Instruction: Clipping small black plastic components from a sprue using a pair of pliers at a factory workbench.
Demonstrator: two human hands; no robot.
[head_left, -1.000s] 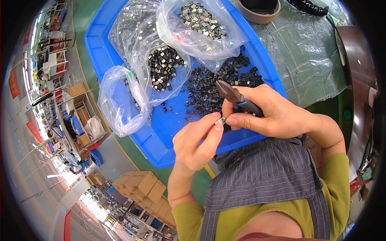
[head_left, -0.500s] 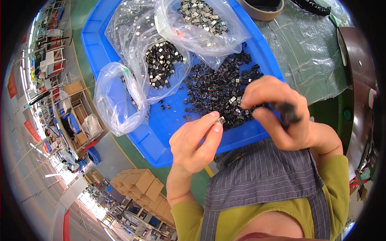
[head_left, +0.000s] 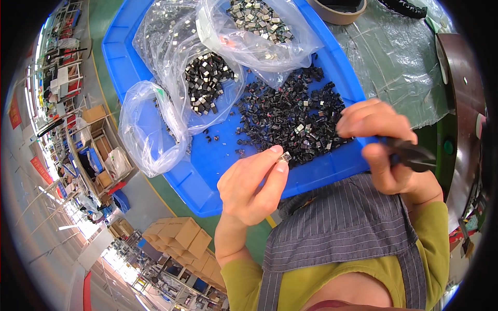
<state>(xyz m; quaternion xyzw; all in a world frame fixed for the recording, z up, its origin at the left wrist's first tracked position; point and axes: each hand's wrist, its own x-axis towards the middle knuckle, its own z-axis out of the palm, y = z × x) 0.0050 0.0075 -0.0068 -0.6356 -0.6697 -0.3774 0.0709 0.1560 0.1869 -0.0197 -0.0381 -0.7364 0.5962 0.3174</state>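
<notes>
A: Left hand point(head_left: 254, 189), doing what?

B: Pinching a small metal piece point(head_left: 284, 156) between thumb and forefinger, tips closed narrow on it. Held just above the near rim of the blue tray point(head_left: 171, 171), at about six o'clock from the pile of dark pieces point(head_left: 290, 116).

A: And the right hand point(head_left: 381, 140)?

B: Wrapped round a pair of black cutters point(head_left: 412, 154), fingers curled tight on them. Hard to tell which end pokes out of the fist; cannot make out the jaws either.

A: Which way from the piece to the cutters?

B: Roughly three o'clock, near but apart, with a stretch of tray rim between. Cutters lying with their long axis about nine to three, tipped slightly toward four. Piece too small to read any long axis.

A: Nearer to the pile?

B: About even: left fingertips just at its six o'clock edge, right knuckles over its four o'clock edge.

A: Anything else on the tray?

B: Clear bag of dark pieces point(head_left: 207, 83) at ten o'clock of the pile, bag of silvery pieces point(head_left: 259, 26) at twelve, a nearly empty bag point(head_left: 145, 129) at nine, hanging over the rim. Beyond the tray at one o'clock, a roll of tape point(head_left: 337, 10) on a plastic sheet point(head_left: 399, 57).
</notes>
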